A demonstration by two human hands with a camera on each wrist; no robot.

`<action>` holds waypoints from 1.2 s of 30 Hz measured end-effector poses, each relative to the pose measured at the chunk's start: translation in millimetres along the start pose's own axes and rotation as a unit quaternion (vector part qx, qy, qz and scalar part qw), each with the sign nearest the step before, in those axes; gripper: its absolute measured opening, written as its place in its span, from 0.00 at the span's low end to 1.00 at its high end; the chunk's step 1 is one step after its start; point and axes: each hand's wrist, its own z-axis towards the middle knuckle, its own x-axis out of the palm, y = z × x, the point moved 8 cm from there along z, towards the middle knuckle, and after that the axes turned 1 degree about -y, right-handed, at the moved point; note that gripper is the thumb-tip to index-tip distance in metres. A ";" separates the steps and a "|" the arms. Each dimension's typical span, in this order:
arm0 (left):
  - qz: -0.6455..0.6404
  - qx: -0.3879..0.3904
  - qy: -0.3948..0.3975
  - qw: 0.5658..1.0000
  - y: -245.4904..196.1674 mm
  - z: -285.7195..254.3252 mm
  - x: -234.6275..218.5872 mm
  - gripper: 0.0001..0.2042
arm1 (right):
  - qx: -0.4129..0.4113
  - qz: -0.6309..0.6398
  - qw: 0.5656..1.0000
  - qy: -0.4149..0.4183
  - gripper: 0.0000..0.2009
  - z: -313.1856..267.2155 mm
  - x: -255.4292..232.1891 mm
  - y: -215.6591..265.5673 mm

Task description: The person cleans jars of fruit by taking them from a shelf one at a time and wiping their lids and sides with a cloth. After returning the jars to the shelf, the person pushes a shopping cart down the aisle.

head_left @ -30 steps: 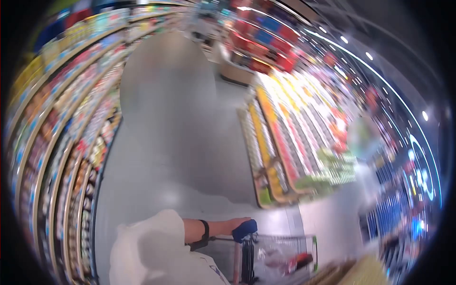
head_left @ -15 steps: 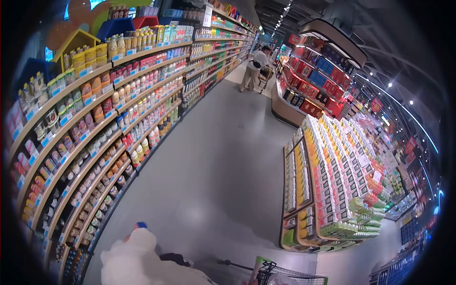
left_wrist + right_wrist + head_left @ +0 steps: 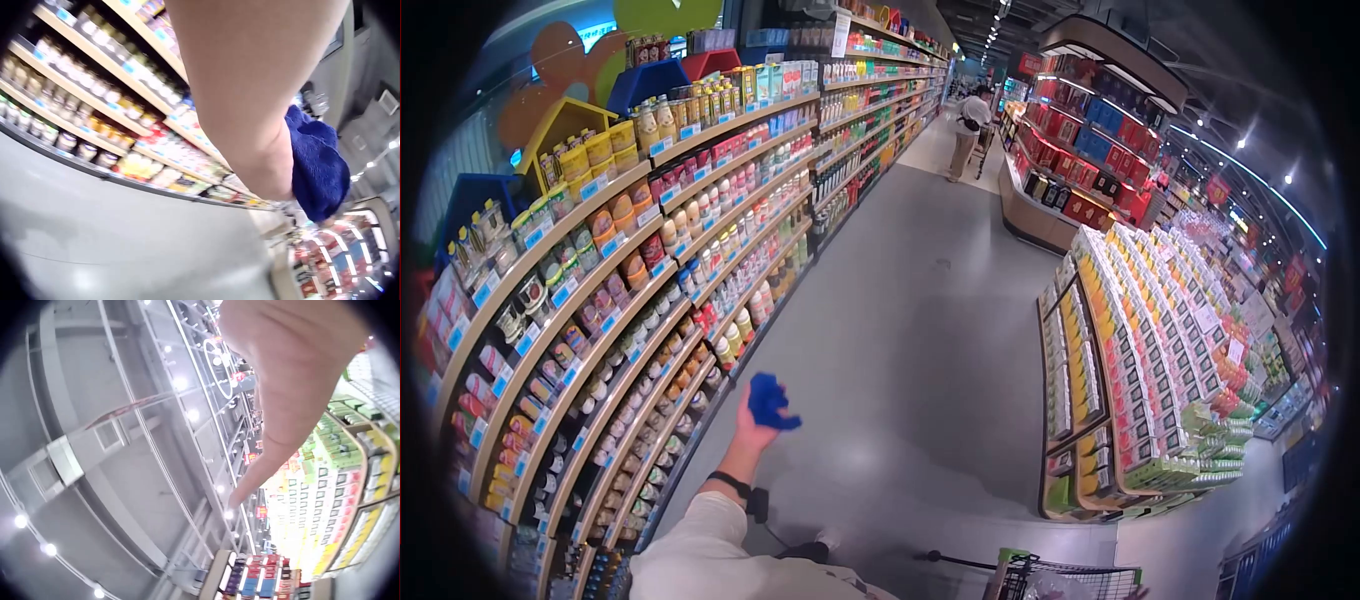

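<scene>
My left hand [image 3: 752, 425] is held out in front at the lower left, beside the shelves. A fuzzy blue cloth [image 3: 771, 402] is bunched in it and hides most of the fingers. The left wrist view shows the hand [image 3: 272, 165] gripping the same cloth [image 3: 320, 167], with a bit of fingertip below it. My right hand [image 3: 284, 394] shows from the side in the right wrist view, one digit stretched out, holding nothing visible. At the head view's bottom edge, a small bit of it may show by the cart [image 3: 1072, 578].
Curved shelves [image 3: 615, 330] of jars and bottles line the left. A stepped display [image 3: 1140, 370] of packaged goods stands at the right, with a rounded red-and-blue stand [image 3: 1090, 150] behind. A person [image 3: 968, 135] with a cart is farther down the aisle floor [image 3: 880, 290].
My left hand was at the cart handle, then low by my body; it is now raised and forward with the cloth. The view has swung toward the shelves and sharpened.
</scene>
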 end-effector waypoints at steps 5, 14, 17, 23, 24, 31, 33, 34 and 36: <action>-0.091 0.004 0.070 0.993 -7.1 35.2 85.1 0.26 | -0.092 -0.437 0.889 0.102 0.53 -7.3 31.4 -58.6; -0.068 -0.041 0.093 0.992 5.1 25.1 87.2 0.32 | -0.103 -0.137 0.985 0.030 0.49 -29.0 -7.5 -47.5; -0.086 -0.031 0.080 0.993 -1.4 22.6 97.3 0.31 | -0.008 -0.167 0.984 0.064 0.48 -23.4 -24.1 -52.7; -0.114 -0.019 0.044 0.992 -7.7 14.7 97.5 0.35 | 0.192 -0.222 0.945 0.141 0.47 28.8 -31.1 14.5; -0.103 -0.017 0.049 0.993 -7.5 14.4 98.0 0.35 | 0.227 -0.233 0.933 0.152 0.47 40.4 -28.4 27.4; -0.099 -0.032 0.112 0.988 -3.2 13.0 87.7 0.33 | 0.197 -0.161 0.964 0.078 0.41 30.0 -21.4 54.0; -0.102 -0.042 0.105 0.988 -3.5 11.7 85.1 0.33 | -0.101 -0.022 0.994 -0.042 0.39 -6.0 -40.1 8.6; -0.095 -0.042 0.117 0.988 -2.0 11.4 84.8 0.33 | -0.055 -0.252 0.965 0.045 0.38 -11.2 -37.4 2.2; -0.088 -0.056 0.126 0.987 3.7 14.1 87.2 0.32 | -0.070 -0.382 0.919 0.069 0.39 -21.4 -40.7 -23.8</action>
